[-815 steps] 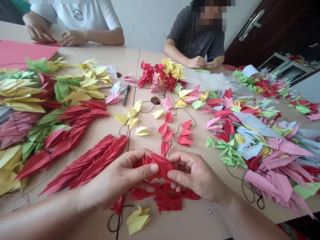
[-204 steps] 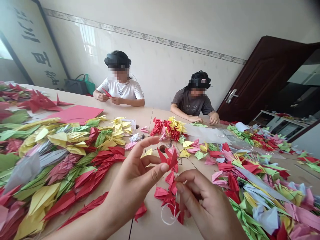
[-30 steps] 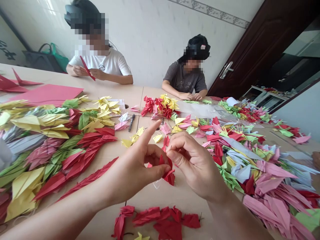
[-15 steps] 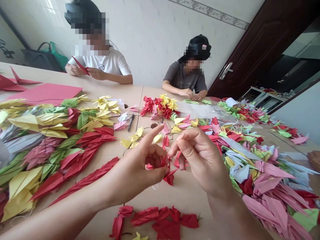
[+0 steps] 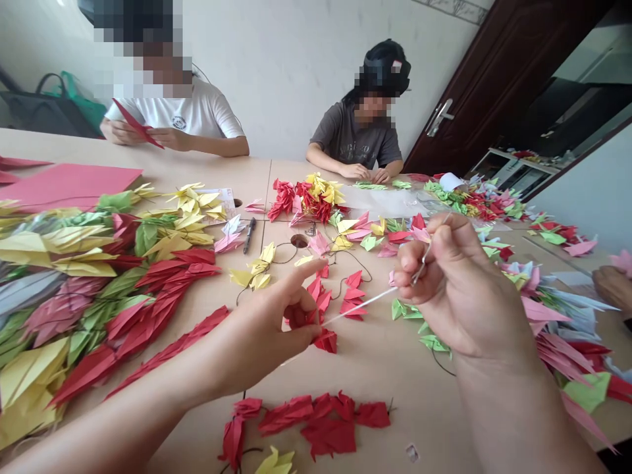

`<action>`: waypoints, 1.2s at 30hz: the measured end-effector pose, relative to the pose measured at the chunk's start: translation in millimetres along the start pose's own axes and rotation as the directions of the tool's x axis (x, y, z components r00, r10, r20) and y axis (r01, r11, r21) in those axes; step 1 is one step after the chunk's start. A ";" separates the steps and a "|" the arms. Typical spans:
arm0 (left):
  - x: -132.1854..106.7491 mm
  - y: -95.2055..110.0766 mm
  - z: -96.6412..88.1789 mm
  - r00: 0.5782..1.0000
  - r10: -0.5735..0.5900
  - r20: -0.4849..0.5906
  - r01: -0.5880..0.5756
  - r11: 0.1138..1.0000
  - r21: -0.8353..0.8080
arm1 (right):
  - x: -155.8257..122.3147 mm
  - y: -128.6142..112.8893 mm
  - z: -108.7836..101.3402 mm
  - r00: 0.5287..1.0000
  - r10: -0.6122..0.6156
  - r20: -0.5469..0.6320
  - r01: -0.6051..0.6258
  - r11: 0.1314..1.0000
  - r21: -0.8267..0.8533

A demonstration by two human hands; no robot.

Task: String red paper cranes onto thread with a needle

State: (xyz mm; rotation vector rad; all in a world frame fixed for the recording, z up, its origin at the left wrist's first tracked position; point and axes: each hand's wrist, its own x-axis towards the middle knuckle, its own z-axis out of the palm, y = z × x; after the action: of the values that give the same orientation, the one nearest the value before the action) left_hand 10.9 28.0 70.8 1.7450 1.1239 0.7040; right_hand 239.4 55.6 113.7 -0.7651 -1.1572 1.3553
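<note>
My left hand (image 5: 269, 329) is closed in a pinch around a small red folded-paper crane, mostly hidden by the fingers; a red paper piece (image 5: 326, 341) shows just beneath. From that hand a white thread (image 5: 360, 305) runs taut, up and right, to my right hand (image 5: 459, 283). My right thumb and fingers pinch the thread, with a loop of it around the fingertips. Beyond the left hand lie small red cranes (image 5: 353, 296) on the table. Nearest me rests a row of red cranes (image 5: 328, 434) on a dark cord.
Heaped strings of coloured cranes cover the table's left (image 5: 168, 289) and right (image 5: 548, 309) sides. A black pen (image 5: 249, 236) lies near a round table hole (image 5: 299, 241). Two people sit opposite, one holding red paper (image 5: 133, 122). Another person's hand (image 5: 612, 286) shows at the right edge.
My right hand has moved away from the left, up and to the right, pulling the white thread straight between them. My left hand keeps its pinch. The view has shifted slightly.
</note>
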 end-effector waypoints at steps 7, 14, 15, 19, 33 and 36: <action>1.4 -8.0 8.9 0.969 -0.096 0.228 0.090 0.995 0.035 | -14.0 3.3 -60.3 0.944 0.100 -0.316 -0.079 0.994 0.081; 11.9 -10.8 5.0 0.983 -0.092 0.158 0.084 0.995 0.053 | -9.8 40.8 -96.1 0.837 0.130 -0.532 -0.022 0.978 0.205; 15.0 -13.6 2.0 0.991 -0.098 0.090 0.088 0.990 0.111 | -9.6 45.4 -97.6 0.828 0.139 -0.544 -0.036 0.980 0.197; 24.0 -33.1 -1.0 0.980 -0.200 -0.004 0.177 0.858 0.481 | -12.6 55.0 -93.7 0.858 0.151 -0.491 -0.084 0.984 0.155; 30.5 -35.2 12.0 0.991 -0.134 -0.019 0.121 0.814 0.568 | -36.1 74.4 -51.9 0.915 0.403 0.014 -0.400 0.903 0.159; 28.2 -23.0 7.1 0.973 -0.203 -0.110 0.230 0.884 0.406 | -35.2 73.3 -52.7 0.906 0.422 0.022 -0.421 0.896 0.138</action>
State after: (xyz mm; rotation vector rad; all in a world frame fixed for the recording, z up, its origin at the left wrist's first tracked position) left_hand 19.8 54.7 46.6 1.9132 1.5766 0.4006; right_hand 269.4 40.9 22.7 -0.9545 -0.9044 1.7716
